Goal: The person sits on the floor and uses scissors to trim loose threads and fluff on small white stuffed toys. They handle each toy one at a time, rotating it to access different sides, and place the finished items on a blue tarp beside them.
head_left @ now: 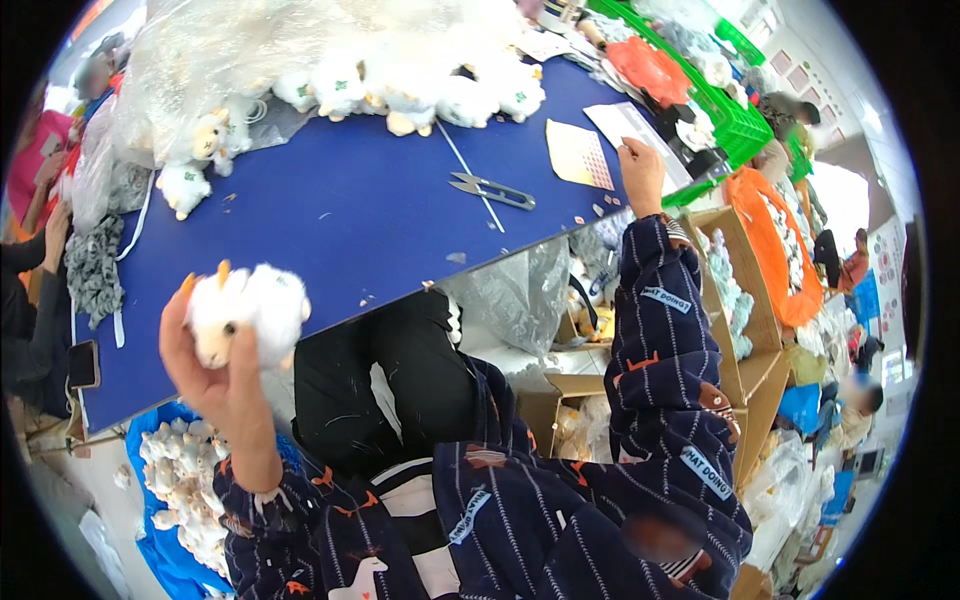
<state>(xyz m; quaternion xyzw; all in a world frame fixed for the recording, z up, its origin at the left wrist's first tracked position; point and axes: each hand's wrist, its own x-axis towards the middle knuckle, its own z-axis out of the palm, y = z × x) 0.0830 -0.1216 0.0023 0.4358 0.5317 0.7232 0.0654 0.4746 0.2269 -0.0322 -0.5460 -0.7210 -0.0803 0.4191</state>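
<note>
On the left, my left hand is wrapped round a white plush sheep with small yellow horns, held up off the table's front edge. My right hand is at the right end of the table with its fingers curled together; whatever they hold, if anything, is too small to tell. Close beside it lie a pale yellow sheet with rows of small reddish stickers and a white paper. Thread snips rest on the blue table.
Several white plush sheep line the table's far side beneath clear plastic. A green crate stands at the right, above open cardboard boxes. A blue bag of plush pieces is at lower left. Other people sit at both sides.
</note>
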